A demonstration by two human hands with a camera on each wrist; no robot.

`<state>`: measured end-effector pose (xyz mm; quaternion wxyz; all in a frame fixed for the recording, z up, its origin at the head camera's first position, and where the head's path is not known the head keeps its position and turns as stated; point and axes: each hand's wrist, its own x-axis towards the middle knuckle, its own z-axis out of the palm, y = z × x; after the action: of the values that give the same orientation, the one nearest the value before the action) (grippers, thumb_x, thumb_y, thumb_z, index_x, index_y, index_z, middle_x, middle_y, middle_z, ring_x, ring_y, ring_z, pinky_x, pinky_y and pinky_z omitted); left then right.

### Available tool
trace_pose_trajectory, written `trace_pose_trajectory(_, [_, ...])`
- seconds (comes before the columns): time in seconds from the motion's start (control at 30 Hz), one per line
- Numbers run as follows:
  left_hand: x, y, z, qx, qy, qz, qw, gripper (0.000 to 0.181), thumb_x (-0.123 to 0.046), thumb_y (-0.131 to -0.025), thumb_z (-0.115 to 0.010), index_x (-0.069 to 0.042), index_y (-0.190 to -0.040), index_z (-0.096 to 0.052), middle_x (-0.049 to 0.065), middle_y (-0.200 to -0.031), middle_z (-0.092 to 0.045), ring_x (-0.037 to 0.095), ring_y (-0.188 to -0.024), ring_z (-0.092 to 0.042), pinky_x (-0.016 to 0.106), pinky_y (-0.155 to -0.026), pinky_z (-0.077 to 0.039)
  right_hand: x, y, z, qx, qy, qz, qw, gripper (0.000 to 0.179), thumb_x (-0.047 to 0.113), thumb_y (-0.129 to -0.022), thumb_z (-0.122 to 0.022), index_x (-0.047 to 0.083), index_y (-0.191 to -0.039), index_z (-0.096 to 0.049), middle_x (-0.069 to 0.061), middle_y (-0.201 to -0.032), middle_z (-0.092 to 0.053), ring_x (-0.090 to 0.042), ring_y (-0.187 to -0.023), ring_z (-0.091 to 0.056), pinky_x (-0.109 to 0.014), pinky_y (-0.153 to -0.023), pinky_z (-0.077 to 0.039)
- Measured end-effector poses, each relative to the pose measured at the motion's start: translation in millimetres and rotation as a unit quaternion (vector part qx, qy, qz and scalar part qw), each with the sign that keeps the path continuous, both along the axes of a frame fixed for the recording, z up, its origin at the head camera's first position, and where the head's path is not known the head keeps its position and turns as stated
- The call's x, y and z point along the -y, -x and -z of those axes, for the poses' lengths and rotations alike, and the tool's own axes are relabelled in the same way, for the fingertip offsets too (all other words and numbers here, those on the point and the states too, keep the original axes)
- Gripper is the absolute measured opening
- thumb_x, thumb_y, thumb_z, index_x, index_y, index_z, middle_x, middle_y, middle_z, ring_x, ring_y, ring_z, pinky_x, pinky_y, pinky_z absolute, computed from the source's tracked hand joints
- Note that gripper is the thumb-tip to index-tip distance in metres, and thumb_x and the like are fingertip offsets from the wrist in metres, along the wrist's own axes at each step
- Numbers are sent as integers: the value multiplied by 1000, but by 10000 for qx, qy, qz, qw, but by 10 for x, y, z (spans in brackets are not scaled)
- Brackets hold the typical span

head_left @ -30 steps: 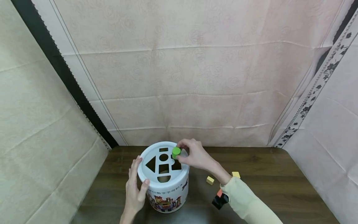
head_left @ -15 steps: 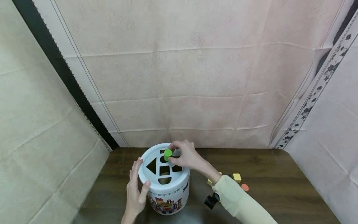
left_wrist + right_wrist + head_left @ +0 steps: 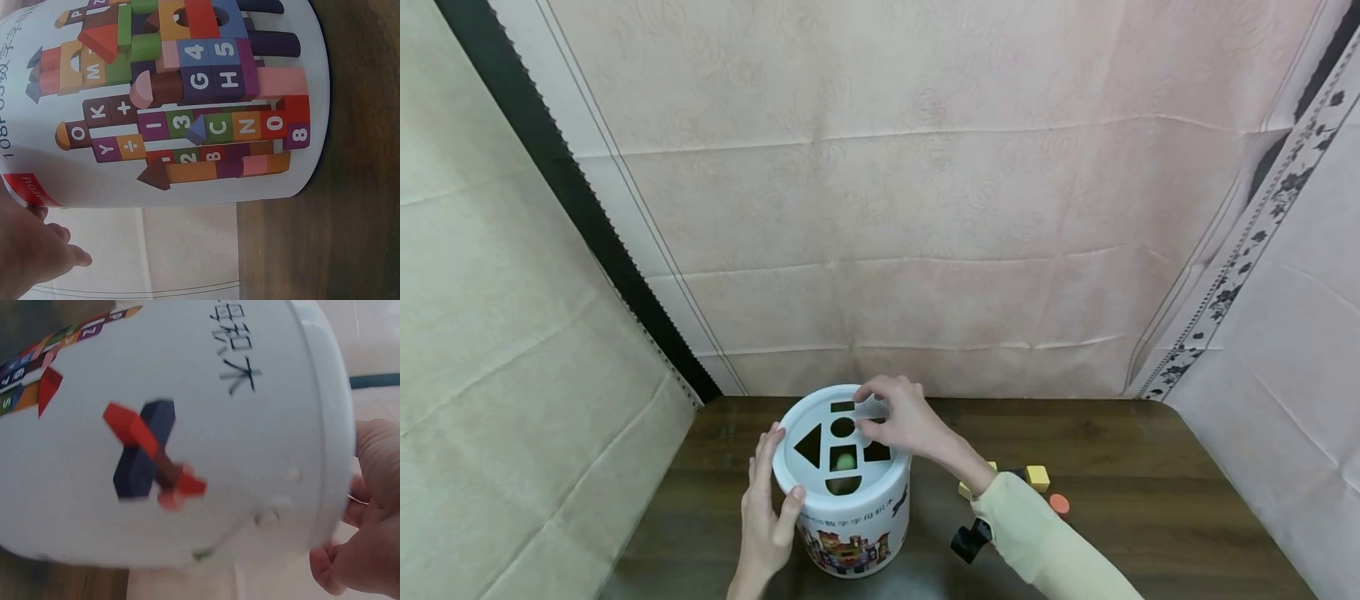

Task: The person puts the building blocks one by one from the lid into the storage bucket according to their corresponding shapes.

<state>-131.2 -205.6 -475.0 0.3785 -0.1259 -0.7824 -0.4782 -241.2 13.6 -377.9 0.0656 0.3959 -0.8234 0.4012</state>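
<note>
At the near side, the bucket (image 3: 852, 533) is steadied by the left hand (image 3: 760, 510), fingers laid fairly straight against it; if pressure is eased, it could be shoved askew by a push on the lid (image 3: 808, 408). If the sleeve (image 3: 1052, 529) is dragged low, the orange disc (image 3: 1059, 504) and yellow block (image 3: 1037, 477) could be knocked away. More yellow pieces are partly hidden by the forearm. Inside the bucket, the green block (image 3: 846, 462) is seen through the lid. Over the lid, nothing is held by the right hand (image 3: 901, 414), thumb and fingers parted. Farther reach is limited by the cloth (image 3: 940, 208).
</note>
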Motion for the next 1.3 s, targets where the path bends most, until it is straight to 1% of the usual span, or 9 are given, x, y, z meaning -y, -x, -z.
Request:
trace_pose_trajectory(0.13, [-12,11,14,-227,-41,33,9997,68,-18,-86,-62,-5,-150,-44,18,-152,-43,34,-145,-28,78,-105,-8,-251,27,15,11,262,260,9993,27,9,-84,-76,5,-110,-71,-5,-109,-68,-30,-104,-58,-53,-92,-42])
trace_pose_trajectory(0.27, [-19,21,18,-449,-62,64,9990,66,-18,-87,-61,-1,-148,-45,24,-149,-45,33,-145,-29,78,-105,-8,-588,58,67,-152,427,434,9980,28,7,-83,-76,6,-111,-71,-4,-108,-68,-30,-103,-61,-50,-90,-47])
trace_pose_trajectory(0.43, [-26,28,14,-450,-61,117,9989,67,-17,-86,-62,-1,-149,-45,23,-149,-45,33,-145,-29,77,-105,-8,-1129,54,211,-239,466,553,9971,29,1,-82,-76,7,-110,-70,-5,-106,-69,-26,-99,-63,-42,-89,-51])
trace_pose_trajectory(0.67, [-17,13,14,-297,-107,46,9995,68,-16,-85,-62,-3,-150,-44,19,-152,-43,32,-145,-29,76,-106,-8,-1838,-75,544,-3,16,992,9951,33,1,-84,-76,12,-115,-69,2,-109,-69,-17,-99,-62,-38,-84,-51])
trace_pose_trajectory(0.87, [-20,6,16,-254,-107,62,9996,69,-16,-85,-62,-3,-150,-44,19,-152,-43,31,-145,-29,77,-106,-8,-2216,-257,765,90,-8,1348,9908,34,2,-82,-78,11,-113,-69,2,-107,-70,-18,-96,-62,-33,-77,-48])
trace_pose_trajectory(0.97, [-19,7,21,-212,-99,67,9997,69,-17,-85,-62,-4,-150,-43,18,-153,-42,33,-145,-29,77,-105,-7,-2356,-325,876,142,4,1398,9901,36,3,-81,-80,14,-114,-69,7,-108,-69,-12,-95,-61,-32,-76,-48])
trace_pose_trajectory(1.07, [-15,13,23,-145,-88,79,9998,69,-16,-85,-62,-5,-151,-43,18,-153,-42,36,-145,-27,78,-104,-7,-2488,-387,958,303,-27,1379,9900,37,4,-82,-79,15,-115,-68,7,-108,-68,-14,-97,-61,-33,-76,-48])
trace_pose_trajectory(1.17, [-11,16,21,-103,-88,81,9999,69,-15,-85,-62,-5,-151,-43,18,-153,-42,37,-145,-27,78,-105,-6,-2612,-440,1019,467,-78,1313,9902,38,4,-82,-79,15,-116,-68,2,-109,-69,-16,-98,-61,-33,-75,-47])
trace_pose_trajectory(1.3, [-6,14,17,-128,-101,73,9998,69,-15,-85,-62,-4,-150,-43,20,-153,-42,37,-145,-27,78,-104,-6,-2748,-491,1117,362,-150,1105,9931,40,0,-79,-80,15,-115,-68,0,-108,-69,-13,-96,-61,-30,-71,-46])
